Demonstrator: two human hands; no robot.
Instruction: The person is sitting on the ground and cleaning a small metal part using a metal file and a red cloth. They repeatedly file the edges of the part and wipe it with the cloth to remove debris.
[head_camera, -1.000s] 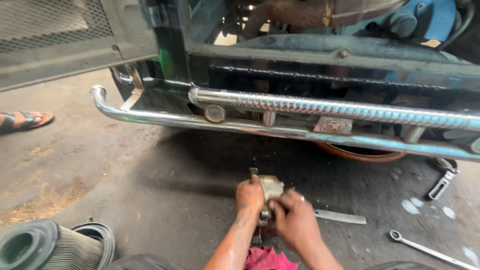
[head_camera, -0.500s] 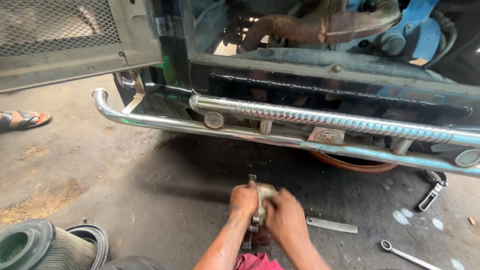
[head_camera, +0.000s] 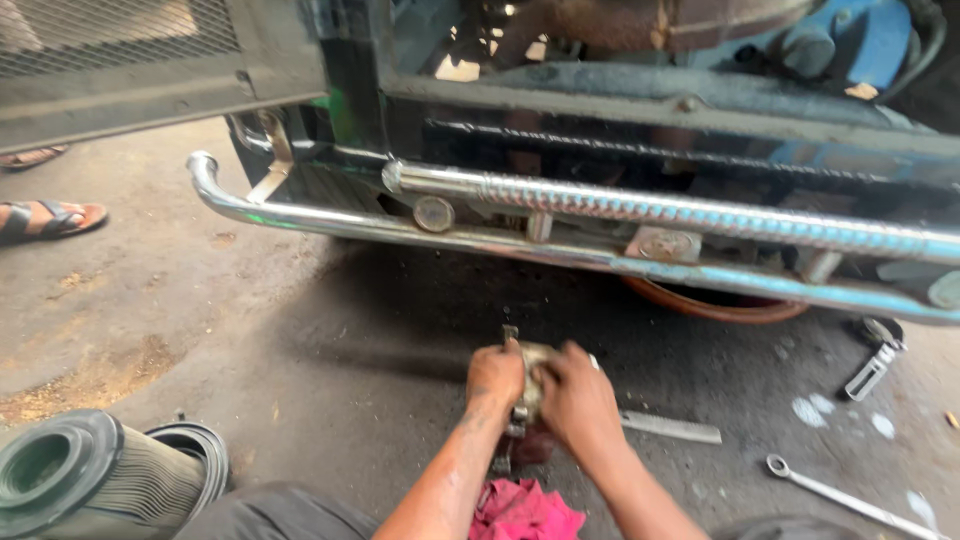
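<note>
Metal part (head_camera: 532, 385), small, grimy and brass-toned, stands on the concrete floor (head_camera: 300, 380) directly in front of us, and we grip it from both sides. Our left hand (head_camera: 494, 378) is closed around its left flank, fingers curled over the top; our right hand (head_camera: 577, 398) is closed on its right side, pressing against it so that the two hands nearly meet over it. Only the top edge and a thin dark post at its upper left show between our fingers. Just below our wrists lies a pink rag (head_camera: 525, 510), bunched on the floor. A flat metal strip (head_camera: 670, 427) lies just beside our right hand, pointing away to the right. Farther right we see a wrench (head_camera: 845, 498) on the floor, well apart from the part. At the lower left sits a ribbed cylindrical filter (head_camera: 95, 480). Beyond our hands runs a chrome bumper (head_camera: 560, 248) across the front of a vehicle (head_camera: 640, 120). At the far left edge, someone's sandalled foot (head_camera: 45, 218) rests on the floor.
</note>
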